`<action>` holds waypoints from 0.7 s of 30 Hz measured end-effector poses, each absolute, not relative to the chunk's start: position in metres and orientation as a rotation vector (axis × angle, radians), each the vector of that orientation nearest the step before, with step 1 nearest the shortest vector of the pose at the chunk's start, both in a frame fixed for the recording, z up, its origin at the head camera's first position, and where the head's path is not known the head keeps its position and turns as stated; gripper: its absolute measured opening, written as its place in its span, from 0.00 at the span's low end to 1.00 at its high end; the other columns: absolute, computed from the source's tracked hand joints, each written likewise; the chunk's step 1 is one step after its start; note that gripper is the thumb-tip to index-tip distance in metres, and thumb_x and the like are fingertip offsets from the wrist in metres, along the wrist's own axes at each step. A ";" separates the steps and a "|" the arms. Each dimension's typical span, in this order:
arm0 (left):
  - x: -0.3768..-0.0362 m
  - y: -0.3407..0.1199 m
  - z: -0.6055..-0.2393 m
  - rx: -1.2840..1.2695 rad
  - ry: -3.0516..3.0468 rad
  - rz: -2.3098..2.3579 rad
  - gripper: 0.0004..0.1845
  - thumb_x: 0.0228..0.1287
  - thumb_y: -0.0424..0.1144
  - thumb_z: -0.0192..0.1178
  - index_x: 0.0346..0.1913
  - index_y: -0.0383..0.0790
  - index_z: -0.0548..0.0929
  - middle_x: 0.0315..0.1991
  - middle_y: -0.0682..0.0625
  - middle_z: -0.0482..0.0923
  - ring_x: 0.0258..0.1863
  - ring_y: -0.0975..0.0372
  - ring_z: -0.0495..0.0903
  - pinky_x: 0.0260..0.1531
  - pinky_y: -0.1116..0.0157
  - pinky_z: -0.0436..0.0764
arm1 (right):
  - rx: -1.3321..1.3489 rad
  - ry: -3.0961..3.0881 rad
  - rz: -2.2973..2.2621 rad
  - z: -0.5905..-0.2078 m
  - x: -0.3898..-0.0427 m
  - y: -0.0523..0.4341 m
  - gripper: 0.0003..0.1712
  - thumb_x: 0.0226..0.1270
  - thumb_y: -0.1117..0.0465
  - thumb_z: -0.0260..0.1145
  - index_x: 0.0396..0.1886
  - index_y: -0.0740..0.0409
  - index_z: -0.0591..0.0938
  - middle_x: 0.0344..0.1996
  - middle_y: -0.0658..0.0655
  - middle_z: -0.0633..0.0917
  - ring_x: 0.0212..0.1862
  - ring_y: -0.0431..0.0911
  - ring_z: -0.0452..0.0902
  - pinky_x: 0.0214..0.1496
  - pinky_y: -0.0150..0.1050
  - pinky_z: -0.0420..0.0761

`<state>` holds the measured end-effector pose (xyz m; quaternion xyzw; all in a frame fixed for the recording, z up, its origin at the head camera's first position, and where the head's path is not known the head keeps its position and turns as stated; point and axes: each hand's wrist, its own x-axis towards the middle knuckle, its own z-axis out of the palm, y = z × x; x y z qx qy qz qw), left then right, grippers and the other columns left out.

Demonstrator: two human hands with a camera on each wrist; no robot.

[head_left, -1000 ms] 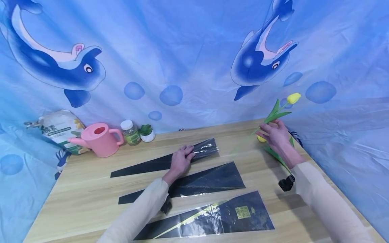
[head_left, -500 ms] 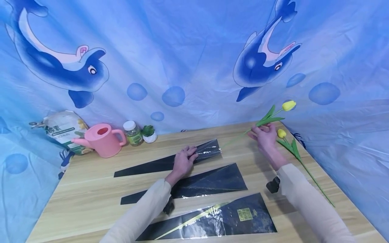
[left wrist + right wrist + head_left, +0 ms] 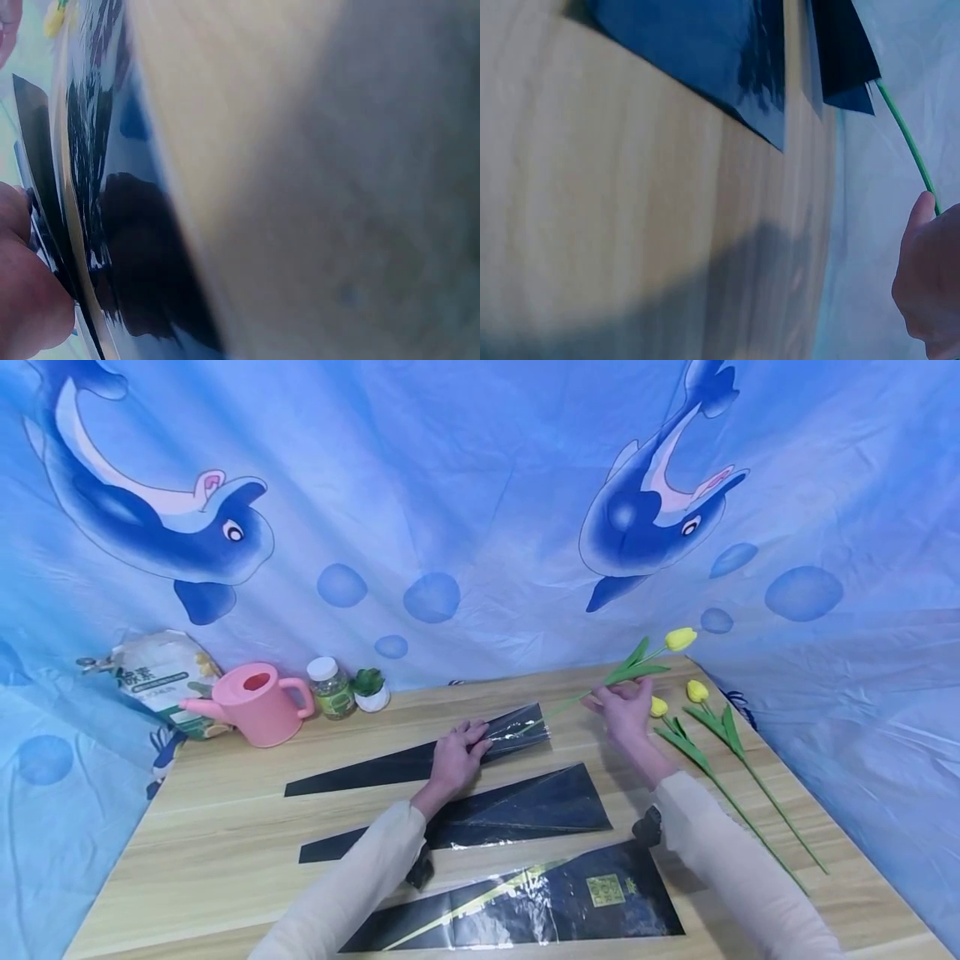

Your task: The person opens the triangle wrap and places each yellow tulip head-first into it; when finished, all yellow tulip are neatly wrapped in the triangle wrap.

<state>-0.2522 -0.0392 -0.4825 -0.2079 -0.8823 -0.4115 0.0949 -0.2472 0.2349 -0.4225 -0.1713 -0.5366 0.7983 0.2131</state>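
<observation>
Right hand [image 3: 624, 710] pinches a yellow tulip [image 3: 626, 674] by its green stem [image 3: 907, 139], whose end reaches into the wide mouth of the farthest black sleeve [image 3: 405, 763]; the left hand [image 3: 456, 758] rests on that sleeve, whether pinching it I cannot tell. Nearest on the wooden table [image 3: 202, 852] lies a gold-printed sleeve [image 3: 555, 897], then a middle sleeve [image 3: 525, 810]. Two loose tulips [image 3: 729, 731] lie to the right. Farther back stand a watering can [image 3: 258, 710], a jar [image 3: 332, 693] and a potted plant [image 3: 371, 693] before a blue dolphin curtain [image 3: 465, 510].

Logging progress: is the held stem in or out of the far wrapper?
Partly in: the stem enters the wrapper at its wide end.
</observation>
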 end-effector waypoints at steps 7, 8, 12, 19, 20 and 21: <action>-0.251 -0.038 -0.481 -0.622 -2.596 -1.219 0.18 0.68 0.36 0.65 0.58 0.35 0.83 0.59 0.41 0.80 0.64 0.41 0.71 0.65 0.41 0.65 | -0.453 -1.455 2.224 -0.432 -0.249 0.225 0.34 0.63 0.81 0.63 0.61 0.62 0.57 0.42 0.65 0.72 0.40 0.53 0.80 0.47 0.45 0.86; -0.251 -0.037 -0.481 -0.624 -2.593 -1.214 0.18 0.68 0.36 0.65 0.58 0.35 0.83 0.59 0.41 0.80 0.64 0.41 0.72 0.65 0.41 0.65 | -0.447 -1.461 2.218 -0.433 -0.249 0.224 0.33 0.63 0.81 0.63 0.61 0.62 0.58 0.44 0.67 0.72 0.41 0.53 0.80 0.47 0.45 0.86; -0.252 -0.036 -0.482 -0.624 -2.585 -1.188 0.17 0.67 0.36 0.66 0.57 0.34 0.84 0.58 0.41 0.80 0.62 0.40 0.73 0.63 0.40 0.67 | -0.448 -1.485 2.228 -0.434 -0.248 0.220 0.33 0.63 0.82 0.63 0.62 0.62 0.61 0.52 0.71 0.71 0.43 0.54 0.81 0.47 0.43 0.86; -0.250 -0.032 -0.483 -0.637 -2.564 -1.182 0.16 0.68 0.36 0.65 0.56 0.33 0.84 0.58 0.39 0.80 0.62 0.38 0.73 0.63 0.41 0.68 | -0.461 -1.603 2.207 -0.437 -0.243 0.211 0.34 0.63 0.78 0.66 0.64 0.64 0.61 0.51 0.67 0.75 0.49 0.61 0.81 0.46 0.41 0.86; -0.249 -0.032 -0.483 -0.640 -2.559 -1.180 0.16 0.68 0.36 0.65 0.56 0.33 0.84 0.58 0.38 0.80 0.62 0.38 0.73 0.63 0.41 0.68 | -0.459 -1.609 2.204 -0.438 -0.242 0.210 0.34 0.63 0.78 0.67 0.64 0.64 0.61 0.51 0.67 0.76 0.50 0.62 0.81 0.46 0.41 0.86; -0.249 -0.031 -0.483 -0.642 -2.548 -1.165 0.16 0.68 0.35 0.65 0.56 0.33 0.84 0.57 0.38 0.80 0.61 0.37 0.73 0.62 0.40 0.69 | -0.456 -1.616 2.201 -0.438 -0.242 0.209 0.35 0.62 0.77 0.67 0.64 0.63 0.61 0.51 0.67 0.76 0.49 0.62 0.81 0.45 0.41 0.86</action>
